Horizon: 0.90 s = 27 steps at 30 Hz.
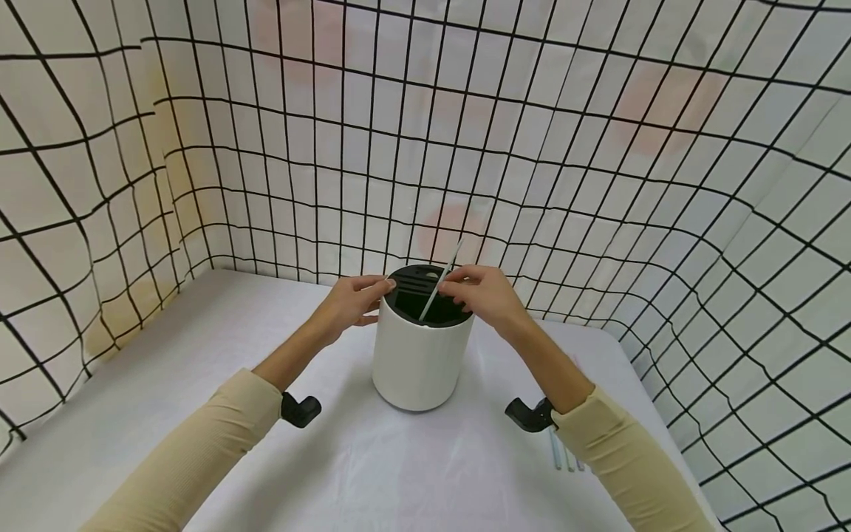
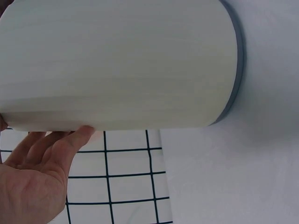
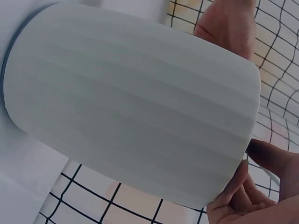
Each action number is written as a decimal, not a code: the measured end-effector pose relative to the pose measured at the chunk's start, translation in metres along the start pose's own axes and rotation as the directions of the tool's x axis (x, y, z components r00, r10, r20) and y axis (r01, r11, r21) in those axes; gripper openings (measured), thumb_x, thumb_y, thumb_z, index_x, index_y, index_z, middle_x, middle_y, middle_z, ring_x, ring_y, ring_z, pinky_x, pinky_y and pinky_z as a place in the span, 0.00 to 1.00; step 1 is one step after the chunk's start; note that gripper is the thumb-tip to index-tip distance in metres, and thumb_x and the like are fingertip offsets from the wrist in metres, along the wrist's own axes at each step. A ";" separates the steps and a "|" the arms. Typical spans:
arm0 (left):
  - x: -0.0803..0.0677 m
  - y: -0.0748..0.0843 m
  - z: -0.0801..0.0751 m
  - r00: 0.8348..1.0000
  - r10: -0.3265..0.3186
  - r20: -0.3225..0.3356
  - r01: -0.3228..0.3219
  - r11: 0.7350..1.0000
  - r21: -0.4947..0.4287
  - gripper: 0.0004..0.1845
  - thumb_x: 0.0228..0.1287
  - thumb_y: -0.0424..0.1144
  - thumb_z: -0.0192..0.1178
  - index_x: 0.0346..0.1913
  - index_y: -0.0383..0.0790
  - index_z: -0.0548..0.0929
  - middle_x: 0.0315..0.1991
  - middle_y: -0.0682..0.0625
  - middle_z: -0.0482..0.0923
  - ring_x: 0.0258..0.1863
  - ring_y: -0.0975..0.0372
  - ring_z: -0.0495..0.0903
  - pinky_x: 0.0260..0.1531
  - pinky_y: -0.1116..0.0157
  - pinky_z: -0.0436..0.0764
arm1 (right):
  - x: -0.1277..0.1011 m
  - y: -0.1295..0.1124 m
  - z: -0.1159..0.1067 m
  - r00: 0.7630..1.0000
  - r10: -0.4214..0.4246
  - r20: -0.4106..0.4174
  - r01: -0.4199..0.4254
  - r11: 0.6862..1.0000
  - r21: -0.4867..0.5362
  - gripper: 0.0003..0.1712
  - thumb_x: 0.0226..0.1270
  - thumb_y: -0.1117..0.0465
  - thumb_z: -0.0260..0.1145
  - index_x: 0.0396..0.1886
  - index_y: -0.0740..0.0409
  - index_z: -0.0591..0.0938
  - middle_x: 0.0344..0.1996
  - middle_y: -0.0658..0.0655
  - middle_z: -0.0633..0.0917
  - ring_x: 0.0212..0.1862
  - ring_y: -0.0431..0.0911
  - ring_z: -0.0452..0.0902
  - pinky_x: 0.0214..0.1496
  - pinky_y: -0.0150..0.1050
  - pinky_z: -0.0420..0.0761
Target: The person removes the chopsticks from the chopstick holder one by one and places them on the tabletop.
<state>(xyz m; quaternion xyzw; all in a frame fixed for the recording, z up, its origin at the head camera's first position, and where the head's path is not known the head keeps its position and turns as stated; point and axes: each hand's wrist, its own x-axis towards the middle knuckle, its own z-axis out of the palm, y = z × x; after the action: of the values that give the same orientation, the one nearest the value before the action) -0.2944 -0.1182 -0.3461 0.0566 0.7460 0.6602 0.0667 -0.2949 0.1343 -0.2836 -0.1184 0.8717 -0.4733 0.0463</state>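
A white cylindrical container with a black slotted lid stands in the middle of the white table. My left hand rests against its upper left rim with relaxed fingers, touching the container's wall. My right hand pinches a thin white straw that leans up to the right, its lower end down in the lid. In the right wrist view the container fills the frame, with the right hand's fingers at its rim.
Several more thin straws lie on the table beside my right forearm. A cloth backdrop with a black grid encloses the table at the back and on both sides. Black wrist mounts sit on both arms.
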 end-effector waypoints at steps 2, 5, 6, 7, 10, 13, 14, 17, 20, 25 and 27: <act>0.000 0.000 0.000 1.000 0.001 -0.001 -0.001 1.000 0.003 0.28 0.72 0.53 0.62 0.68 0.42 0.77 0.66 0.44 0.77 0.66 0.50 0.77 0.59 0.53 0.83 | 0.000 -0.001 0.002 1.000 -0.001 -0.006 0.001 1.000 -0.022 0.18 0.67 0.50 0.71 0.52 0.54 0.86 0.48 0.57 0.87 0.48 0.50 0.79 0.46 0.39 0.83; -0.001 0.000 0.000 1.000 0.004 0.001 -0.004 1.000 0.004 0.28 0.72 0.53 0.61 0.68 0.42 0.78 0.66 0.44 0.77 0.66 0.50 0.78 0.59 0.53 0.83 | 0.000 -0.002 0.005 1.000 -0.003 -0.015 0.003 1.000 -0.018 0.18 0.66 0.50 0.73 0.51 0.54 0.86 0.46 0.57 0.88 0.46 0.50 0.77 0.43 0.39 0.81; -0.001 0.000 0.000 1.000 0.005 0.001 -0.005 1.000 0.004 0.28 0.72 0.53 0.61 0.68 0.42 0.78 0.66 0.43 0.77 0.66 0.50 0.78 0.59 0.53 0.83 | 0.000 -0.002 0.006 1.000 -0.005 -0.017 0.005 1.000 -0.015 0.18 0.66 0.50 0.73 0.51 0.54 0.86 0.44 0.56 0.88 0.45 0.50 0.77 0.42 0.38 0.80; -0.001 0.000 0.000 1.000 0.006 0.001 -0.006 1.000 0.004 0.28 0.72 0.53 0.61 0.68 0.42 0.78 0.66 0.43 0.78 0.66 0.50 0.78 0.59 0.53 0.83 | 0.001 -0.002 0.006 1.000 -0.008 -0.020 0.007 1.000 -0.010 0.18 0.65 0.51 0.73 0.50 0.54 0.86 0.43 0.56 0.88 0.45 0.50 0.76 0.41 0.38 0.80; -0.001 0.000 -0.001 1.000 0.007 0.001 -0.007 1.000 0.002 0.27 0.72 0.53 0.61 0.67 0.42 0.78 0.66 0.43 0.78 0.66 0.50 0.78 0.59 0.53 0.83 | 0.000 -0.002 0.008 0.999 -0.012 -0.030 0.012 1.000 -0.002 0.17 0.65 0.51 0.74 0.49 0.55 0.86 0.39 0.55 0.87 0.43 0.50 0.76 0.39 0.37 0.79; -0.001 0.000 0.000 1.000 0.008 0.002 -0.008 1.000 0.002 0.27 0.72 0.53 0.61 0.67 0.42 0.78 0.66 0.44 0.78 0.66 0.50 0.78 0.59 0.53 0.83 | 0.000 -0.002 0.007 0.999 -0.009 -0.038 0.009 1.000 -0.002 0.16 0.65 0.51 0.73 0.48 0.54 0.86 0.40 0.55 0.86 0.44 0.50 0.76 0.39 0.38 0.79; -0.001 0.000 0.000 1.000 0.009 0.002 -0.009 1.000 0.002 0.27 0.72 0.53 0.61 0.67 0.42 0.78 0.66 0.44 0.78 0.66 0.50 0.78 0.59 0.53 0.83 | 0.000 -0.003 0.007 0.999 -0.007 -0.040 0.007 1.000 0.001 0.16 0.65 0.51 0.73 0.48 0.54 0.86 0.41 0.55 0.86 0.45 0.50 0.77 0.40 0.38 0.80; -0.001 0.001 0.000 1.000 0.008 0.002 -0.008 1.000 0.003 0.28 0.72 0.53 0.61 0.68 0.42 0.78 0.66 0.44 0.77 0.66 0.50 0.78 0.59 0.53 0.83 | 0.000 -0.002 0.005 0.999 0.008 -0.042 -0.007 1.000 0.027 0.17 0.66 0.51 0.72 0.49 0.55 0.86 0.46 0.57 0.86 0.46 0.50 0.80 0.45 0.39 0.83; -0.001 0.001 0.000 1.000 0.006 0.002 -0.006 1.000 0.003 0.28 0.73 0.53 0.61 0.69 0.42 0.77 0.67 0.44 0.77 0.66 0.50 0.78 0.59 0.53 0.83 | 0.000 -0.003 0.001 0.999 0.028 -0.038 -0.024 0.995 0.102 0.18 0.67 0.52 0.72 0.50 0.57 0.85 0.49 0.59 0.86 0.47 0.50 0.83 0.50 0.39 0.86; -0.001 0.000 0.000 1.000 0.008 0.001 -0.008 1.000 0.008 0.28 0.73 0.53 0.61 0.69 0.42 0.77 0.67 0.44 0.77 0.66 0.50 0.78 0.59 0.53 0.83 | -0.002 -0.004 -0.006 0.999 0.029 -0.028 -0.020 0.962 0.274 0.17 0.70 0.57 0.70 0.52 0.63 0.81 0.47 0.62 0.87 0.45 0.52 0.86 0.51 0.39 0.88; -0.001 0.000 0.000 1.000 0.009 0.001 -0.009 1.000 0.011 0.28 0.73 0.53 0.61 0.69 0.42 0.77 0.67 0.44 0.77 0.66 0.50 0.78 0.59 0.53 0.83 | -0.003 -0.005 -0.009 0.999 0.016 -0.031 -0.006 0.948 0.317 0.17 0.71 0.58 0.69 0.52 0.65 0.80 0.45 0.61 0.87 0.44 0.51 0.86 0.51 0.40 0.89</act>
<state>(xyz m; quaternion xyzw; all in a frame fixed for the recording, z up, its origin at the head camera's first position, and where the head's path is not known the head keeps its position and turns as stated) -0.2933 -0.1186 -0.3463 0.0607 0.7493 0.6564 0.0637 -0.2932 0.1401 -0.2749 -0.0967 0.7857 -0.6087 0.0528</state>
